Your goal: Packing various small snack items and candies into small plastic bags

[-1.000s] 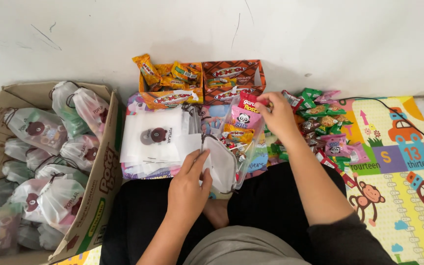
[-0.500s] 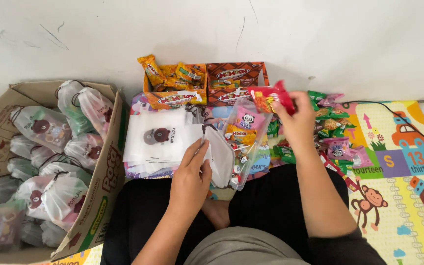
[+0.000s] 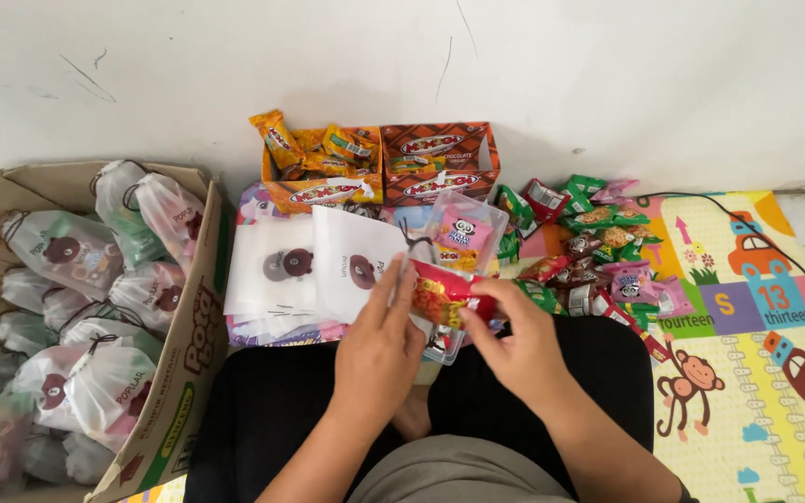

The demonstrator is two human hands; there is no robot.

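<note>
My right hand [image 3: 512,343] grips a red snack packet [image 3: 447,291] and holds it at the mouth of a white drawstring pouch [image 3: 362,263]. My left hand [image 3: 382,337] holds the pouch's edge, fingers spread along its opening. Both hands are over my lap, in front of a clear plastic tub [image 3: 463,233] with pink panda-print packets inside. Under the pouch lies a stack of flat white pouches with a brown bear print [image 3: 274,270].
A cardboard box [image 3: 186,354] on the left holds several filled pouches. Two orange snack cartons [image 3: 379,166] stand against the white wall. A heap of green, red and pink packets [image 3: 598,251] lies on a colourful play mat [image 3: 757,326], with a black cable across it.
My right hand has come back from the snack heap with the red packet and brought it down to the pouch. My left hand has shifted its hold on the pouch's opening.
</note>
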